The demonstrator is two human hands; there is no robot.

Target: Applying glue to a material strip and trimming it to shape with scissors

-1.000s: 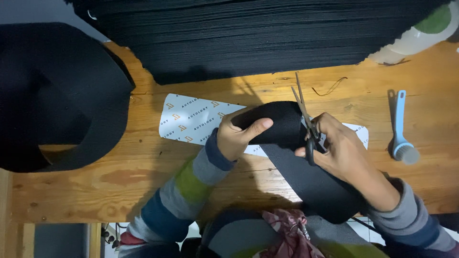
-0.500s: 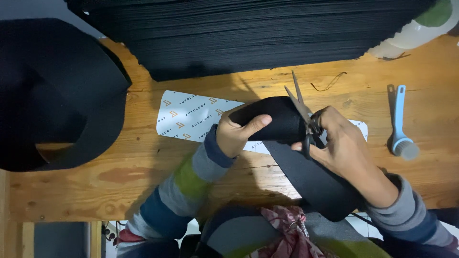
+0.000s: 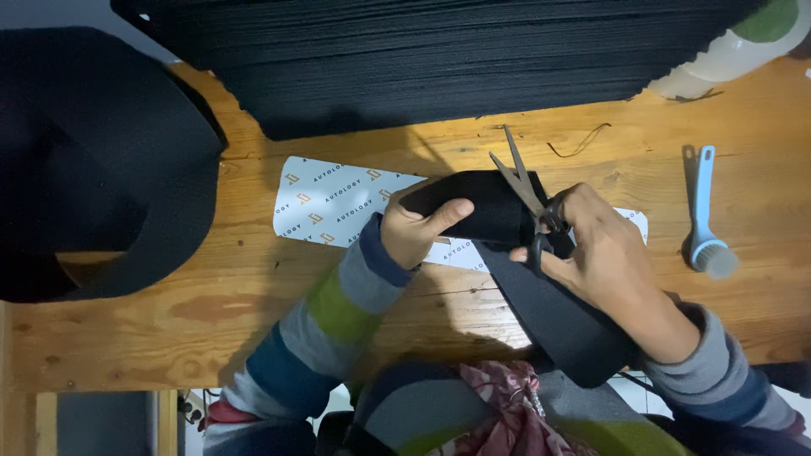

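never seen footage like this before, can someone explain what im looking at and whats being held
This is one view from a camera worn on a person's head, looking down at their own two hands over a wooden table. The left hand grips a folded black fabric strip. The right hand holds metal scissors, blades open at the strip. Beneath lies a white printed card. Nearby: a light blue plastic brush, a stack of black sheets, and a large black fabric loop.

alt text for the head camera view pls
A person's right hand works scissors on a black fabric strip that the left hand holds over a wooden table; a blue brush lies at right.
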